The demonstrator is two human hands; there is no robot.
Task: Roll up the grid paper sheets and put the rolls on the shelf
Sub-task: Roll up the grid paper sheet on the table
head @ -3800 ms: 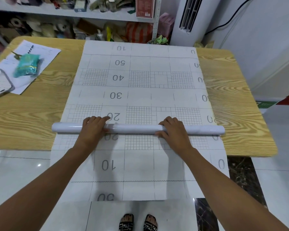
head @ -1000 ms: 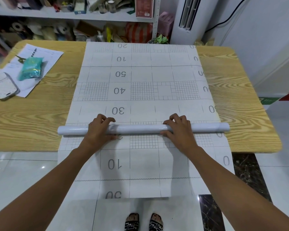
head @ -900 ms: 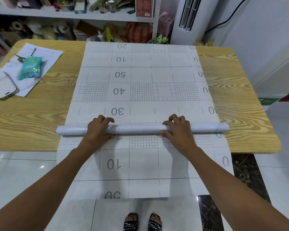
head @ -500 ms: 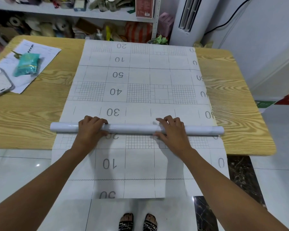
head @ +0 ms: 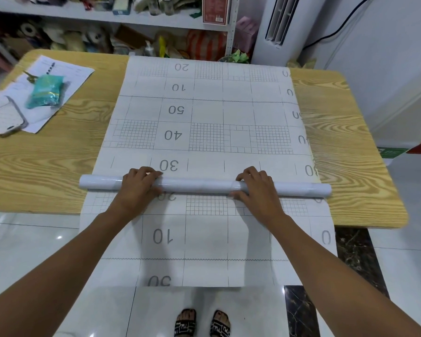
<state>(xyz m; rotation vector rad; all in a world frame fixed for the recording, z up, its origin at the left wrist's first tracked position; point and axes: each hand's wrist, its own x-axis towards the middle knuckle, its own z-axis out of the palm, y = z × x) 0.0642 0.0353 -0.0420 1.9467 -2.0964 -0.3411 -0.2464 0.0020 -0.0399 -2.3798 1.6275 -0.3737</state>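
As the grip of left hand (head: 137, 190) and right hand (head: 259, 194) holds the slim white roll (head: 199, 185), most of the white grid paper sheet (head: 204, 113) lies flat, not yet rolled.

The white grid-printed paper sheet (head: 238, 110) carried grey numbers, printed upside down, running from twelve o'clock toward six: 20, 10, 50, 40, 30, a 20 half hidden by the white rolled-up paper tube (head: 199, 186), then 10. Partial zeros lined its three o'clock edge. Print on the red box (head: 215, 8) at twelve o'clock was too blurred to read.
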